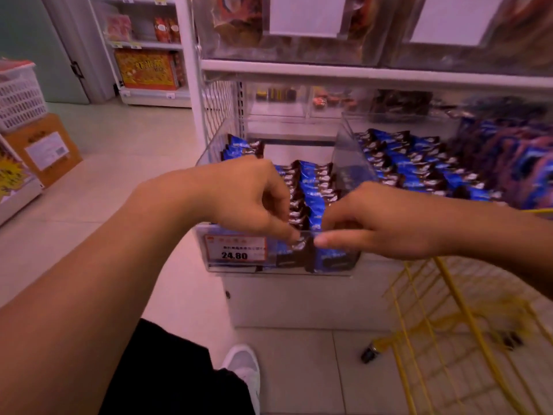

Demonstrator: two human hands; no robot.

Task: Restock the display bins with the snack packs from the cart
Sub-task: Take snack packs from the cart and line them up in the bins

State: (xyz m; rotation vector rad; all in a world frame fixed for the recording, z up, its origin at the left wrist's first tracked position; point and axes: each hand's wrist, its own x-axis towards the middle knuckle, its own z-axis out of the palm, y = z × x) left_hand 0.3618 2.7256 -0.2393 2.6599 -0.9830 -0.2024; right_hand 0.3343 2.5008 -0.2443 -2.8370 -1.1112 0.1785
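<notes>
A clear display bin (209,151) holds rows of blue and brown snack packs (314,181), with a price tag (235,248) reading 24.80 on its front wall. Both hands meet over the bin's front edge. My left hand (239,199) pinches a snack pack (299,244) between thumb and fingertips at the front row. My right hand (380,220) reaches in from the right, fingers touching the packs beside the left fingertips; its grip is partly hidden. A second bin (344,151) on the right is full of the same packs (419,166).
A yellow wire cart (443,324) stands low at the right, close to the shelf base. White shelving with upper clear bins (299,31) rises behind. A cardboard box (45,148) and white basket (18,91) sit at the left. My white shoe (244,366) is on the tiled floor.
</notes>
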